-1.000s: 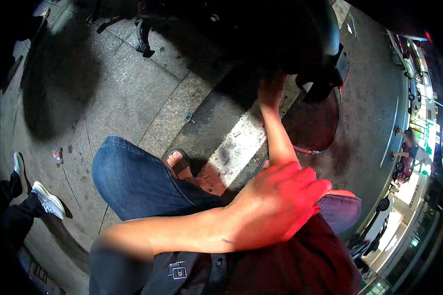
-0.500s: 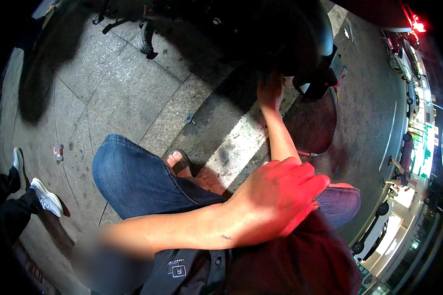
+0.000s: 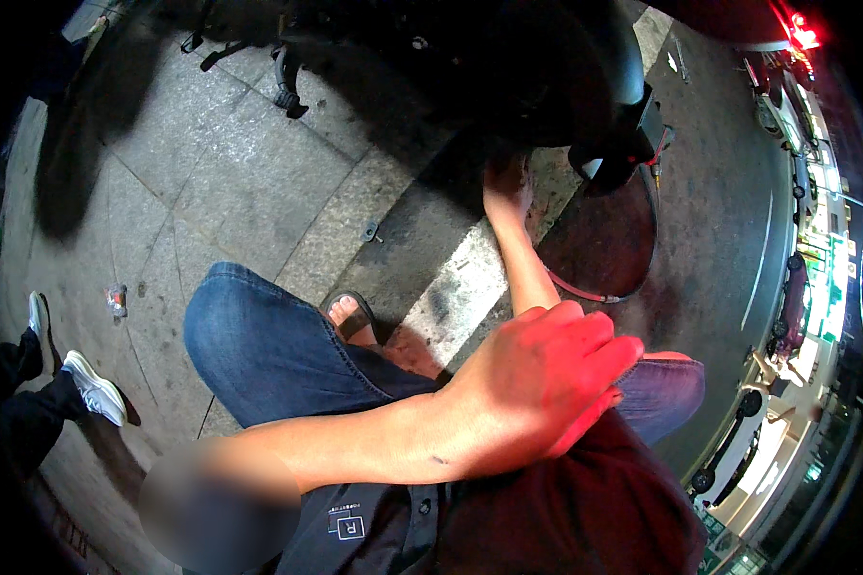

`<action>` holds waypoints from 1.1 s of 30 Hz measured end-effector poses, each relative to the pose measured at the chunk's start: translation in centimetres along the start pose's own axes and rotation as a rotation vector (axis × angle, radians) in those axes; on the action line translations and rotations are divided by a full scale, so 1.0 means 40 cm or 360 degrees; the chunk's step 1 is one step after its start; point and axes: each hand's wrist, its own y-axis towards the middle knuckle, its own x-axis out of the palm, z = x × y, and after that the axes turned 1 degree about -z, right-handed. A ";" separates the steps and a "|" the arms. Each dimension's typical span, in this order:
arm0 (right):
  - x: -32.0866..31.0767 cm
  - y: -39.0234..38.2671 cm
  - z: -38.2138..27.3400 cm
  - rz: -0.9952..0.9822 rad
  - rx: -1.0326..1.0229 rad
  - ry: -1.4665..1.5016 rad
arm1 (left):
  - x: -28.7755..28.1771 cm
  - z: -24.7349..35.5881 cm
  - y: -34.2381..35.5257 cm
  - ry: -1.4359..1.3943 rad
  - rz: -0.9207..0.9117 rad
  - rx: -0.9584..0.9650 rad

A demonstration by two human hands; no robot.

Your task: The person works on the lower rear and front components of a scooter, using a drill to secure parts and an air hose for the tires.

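Nearest, between 4 and 5 o'clock from the middle of the view, the left hand [image 3: 556,388] lies across the person's front in red light, its fingers bent and bunched close together; the palm side is hidden, so I cannot tell whether anything is in it. Past it, near 1 o'clock, the right hand [image 3: 508,187] reaches over the white stripe [image 3: 465,278] into deep shadow beneath a dark machine. Its fingertips are lost there, so I cannot tell whether they are spread, closed or gripping.

Just inside 11 o'clock a small metal piece [image 3: 371,231] lies on the ground, apart from both hands; it looks hard, light and easy to pinch by its edges. Toward 3 o'clock a hose [image 3: 594,295] loops over the road; it should be light and bendy, perhaps springy, and best held close to its metal fitting [image 3: 656,172].

The machine, seemingly a motorbike [image 3: 626,62], fills 12 to 1 o'clock. I judge it heavy and stiff; its smooth curved panel could prove slippery and may scratch, so a solid edge or frame part low down would give a surer hold, though shadow hides where those are.
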 end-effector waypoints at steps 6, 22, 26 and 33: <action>0.007 0.037 0.074 0.0455 -0.0331 -0.0190 | 0.021 -0.008 0.000 -0.0022 0.0022 0.0025; -0.051 -0.095 0.471 -0.0983 0.0235 -0.0885 | 0.046 -0.053 -0.034 0.0555 -0.0754 -0.0144; -0.119 0.033 0.494 -0.1062 0.0158 -0.0775 | 0.032 -0.068 -0.031 0.0851 -0.0761 -0.0128; 0.031 -0.230 0.379 -0.0771 0.0620 -0.0507 | 0.044 -0.063 0.001 0.0674 -0.0476 0.0025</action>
